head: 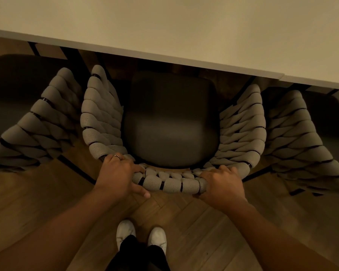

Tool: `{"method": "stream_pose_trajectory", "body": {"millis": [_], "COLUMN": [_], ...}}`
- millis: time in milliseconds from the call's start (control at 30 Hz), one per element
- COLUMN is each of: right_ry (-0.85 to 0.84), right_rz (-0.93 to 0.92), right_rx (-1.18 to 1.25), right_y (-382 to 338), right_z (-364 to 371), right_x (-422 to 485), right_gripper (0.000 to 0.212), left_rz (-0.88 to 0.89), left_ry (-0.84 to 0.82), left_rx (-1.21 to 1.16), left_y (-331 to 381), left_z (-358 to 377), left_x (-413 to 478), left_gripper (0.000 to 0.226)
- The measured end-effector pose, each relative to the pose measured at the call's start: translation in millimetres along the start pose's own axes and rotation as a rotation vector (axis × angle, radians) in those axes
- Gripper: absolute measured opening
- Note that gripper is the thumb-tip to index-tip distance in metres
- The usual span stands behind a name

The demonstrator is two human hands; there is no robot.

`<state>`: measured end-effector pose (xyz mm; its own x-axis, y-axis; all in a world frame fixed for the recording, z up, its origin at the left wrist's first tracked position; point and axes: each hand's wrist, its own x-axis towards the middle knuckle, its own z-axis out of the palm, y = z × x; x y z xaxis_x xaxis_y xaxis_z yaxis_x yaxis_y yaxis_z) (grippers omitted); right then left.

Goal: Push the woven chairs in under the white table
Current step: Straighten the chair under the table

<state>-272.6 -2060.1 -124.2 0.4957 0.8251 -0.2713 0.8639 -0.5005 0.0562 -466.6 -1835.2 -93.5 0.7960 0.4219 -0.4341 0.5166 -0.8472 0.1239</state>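
A woven chair [172, 184] with a thick grey rope back and a dark seat cushion [170, 122] stands right in front of me. The front of its seat lies just under the edge of the white table [164, 26]. My left hand [119, 173] grips the left part of the chair's back rail, fingers curled over it. My right hand [219, 182] grips the right part of the same rail. Two more woven chairs flank it: one on the left [45, 122] and one on the right [297, 133], both partly under the table.
The floor [194, 222] is wood parquet. My feet in white shoes [141, 235] stand just behind the middle chair. The side chairs sit close against the middle chair's armrests. Dark table legs show under the tabletop.
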Motion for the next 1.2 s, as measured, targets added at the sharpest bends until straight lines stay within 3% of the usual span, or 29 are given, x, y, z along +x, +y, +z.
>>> {"method": "stream_pose_trajectory", "body": {"millis": [267,567,767,933,1200], "right_ry": [-0.019,-0.021,-0.125,-0.112,0.053], "right_rz": [0.0,0.005,-0.03,-0.084,-0.166], "right_rx": [0.006,0.023,0.121,0.343,0.561], "right_y": [-12.1,-13.2,-20.0,-52.6,-128.1], "right_z": [-3.7,-4.7,-19.3,-32.1,-55.1], "right_x": [-6.1,-7.6,-13.0,-9.7,7.8], "right_gripper": [0.063,0.06,0.093,0.076,0.068], "left_rz": [-0.012,0.007,-0.031,-0.047,-0.146], "left_ry": [-0.008,-0.043,0.034,0.121,0.204], "left_rx": [-0.022,-0.061,-0.342,-0.582,-0.681], "left_y": [-4.8,-6.0,-5.2,-6.2,-42.6], "left_z": [9.4,5.5,0.1,-14.5,-27.4], "left_x": [-9.5,-13.8,-15.9,-34.8,-74.7], "left_gripper": [0.138,0.129,0.085,0.036,0.027]}}
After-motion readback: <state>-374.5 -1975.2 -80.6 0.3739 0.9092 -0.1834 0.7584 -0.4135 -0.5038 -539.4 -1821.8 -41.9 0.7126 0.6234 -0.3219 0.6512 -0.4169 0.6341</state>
